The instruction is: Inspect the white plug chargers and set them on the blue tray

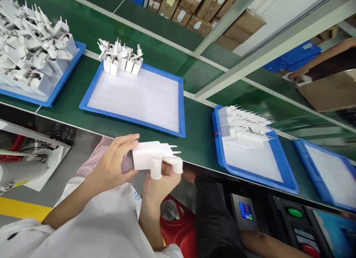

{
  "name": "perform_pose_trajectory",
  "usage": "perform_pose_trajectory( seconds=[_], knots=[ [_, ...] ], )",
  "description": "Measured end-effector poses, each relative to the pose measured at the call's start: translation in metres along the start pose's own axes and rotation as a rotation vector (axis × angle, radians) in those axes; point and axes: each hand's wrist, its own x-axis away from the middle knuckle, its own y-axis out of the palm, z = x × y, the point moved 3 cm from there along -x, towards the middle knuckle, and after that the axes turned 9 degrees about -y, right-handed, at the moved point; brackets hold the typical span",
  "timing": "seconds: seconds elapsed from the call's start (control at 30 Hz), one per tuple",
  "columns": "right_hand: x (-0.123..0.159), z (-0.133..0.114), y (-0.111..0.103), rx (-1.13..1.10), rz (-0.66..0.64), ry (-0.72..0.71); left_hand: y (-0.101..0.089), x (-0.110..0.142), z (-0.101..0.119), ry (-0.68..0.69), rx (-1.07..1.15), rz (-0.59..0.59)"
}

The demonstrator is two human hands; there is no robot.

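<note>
Both my hands hold one white plug adapter (pixel 148 155) in front of my chest, its two metal pins pointing right. My left hand (pixel 111 163) wraps the adapter's left end, fingers curled over its top. From below, my right hand (pixel 161 180) pinches it, with white finger cots on the thumb and forefinger. Just beyond, on the green belt, lies a blue tray (pixel 182 102) with a white liner and a short row of upright adapters (pixel 121 59) at its far left corner.
A blue tray (pixel 63 81) heaped with adapters sits far left. To the right, another blue tray (pixel 219 146) carries rows of adapters, and a further tray (pixel 306 154) follows. A control panel (pixel 294 213) with a green button is at lower right. Another person's arm (pixel 319 59) shows at upper right. Cardboard boxes line the back.
</note>
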Motion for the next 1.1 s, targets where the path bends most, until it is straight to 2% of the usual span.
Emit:
perform_pose_trajectory(
  seconds=[0.07,0.17,0.23,0.3,0.43,0.57,0.7,0.8,0.87,0.93,1.03,1.1],
  knots=[
    [-0.002,-0.002,-0.002,0.191,-0.02,-0.207,0.008,0.002,-0.003,-0.003,-0.11,0.027],
    [0.002,-0.006,0.005,0.372,-0.174,-0.448,0.018,0.003,-0.01,-0.093,-0.168,0.024],
    [0.006,-0.009,0.011,0.419,-0.27,-0.55,0.019,0.002,-0.016,-0.171,-0.148,0.016],
    [0.007,-0.011,0.014,0.427,-0.355,-0.591,0.017,0.001,-0.02,-0.23,-0.098,-0.011],
    [0.004,-0.013,0.011,0.378,-0.455,-0.523,0.01,-0.002,-0.024,-0.343,0.007,-0.046],
    [0.003,-0.012,0.001,0.286,-0.453,-0.422,0.006,-0.005,-0.023,-0.425,0.059,-0.04],
    [0.004,-0.007,-0.001,0.253,-0.433,-0.313,0.003,-0.006,-0.024,-0.39,0.0,0.0],
    [0.007,-0.006,0.005,0.352,-0.421,-0.207,0.004,-0.002,-0.025,-0.295,-0.109,0.04],
    [0.008,-0.007,0.01,0.432,-0.411,-0.187,0.008,0.001,-0.024,-0.236,-0.177,0.062],
    [0.002,-0.005,0.011,0.467,-0.415,-0.187,0.016,0.0,-0.026,-0.239,-0.22,0.063],
    [-0.025,0.006,-0.008,0.478,-0.349,-0.151,0.03,-0.008,-0.031,-0.295,-0.217,-0.02],
    [-0.057,0.016,-0.043,0.514,-0.202,-0.116,0.034,-0.017,-0.035,-0.329,-0.225,-0.054]
  ],
)
